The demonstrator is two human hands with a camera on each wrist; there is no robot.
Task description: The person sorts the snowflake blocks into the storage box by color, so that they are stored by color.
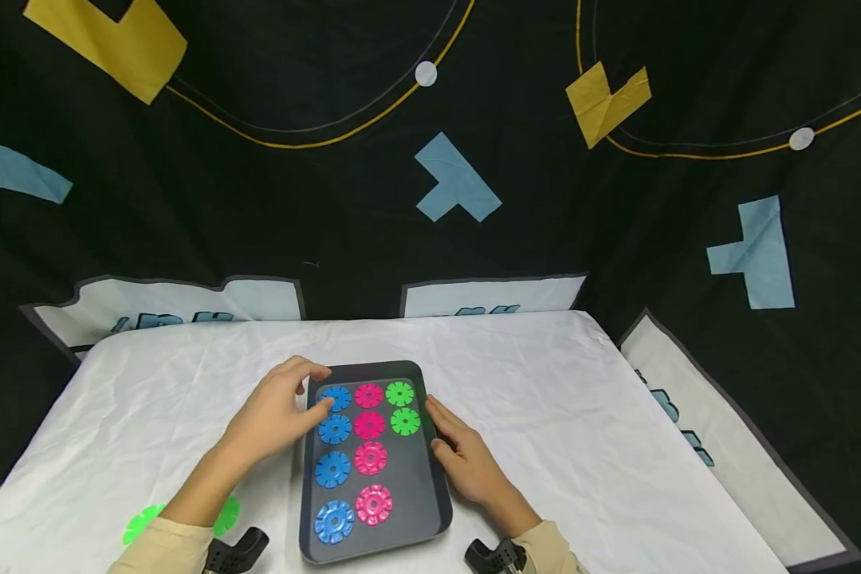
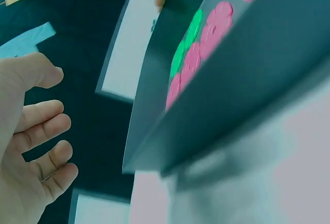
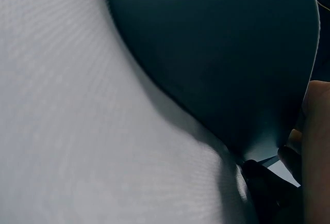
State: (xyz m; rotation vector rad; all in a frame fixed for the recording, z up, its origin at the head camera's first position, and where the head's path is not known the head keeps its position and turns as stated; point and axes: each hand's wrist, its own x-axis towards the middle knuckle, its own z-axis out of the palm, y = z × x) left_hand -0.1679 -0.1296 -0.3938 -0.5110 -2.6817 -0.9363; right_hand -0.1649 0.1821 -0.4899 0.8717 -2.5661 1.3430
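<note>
A dark grey baking tray (image 1: 416, 510) lies on the white cloth, holding rows of notched plastic discs. A column of blue discs (image 1: 332, 469) runs down its left side. Pink discs (image 1: 370, 458) fill the middle column, and two green discs (image 1: 405, 421) sit at the upper right. My left hand (image 1: 276, 410) hovers at the tray's upper left, thumb and index finger apart near the top blue disc. Nothing shows between its fingers in the left wrist view. Along the tray's right side, my right hand (image 1: 466, 458) rests with fairly straight fingers touching the rim.
More green discs (image 1: 142, 524) lie on the cloth at lower left, partly hidden by the left forearm. The white-covered table (image 1: 581, 446) extends around the tray. Behind it hangs a black curtain (image 1: 330, 207) with yellow and blue shapes.
</note>
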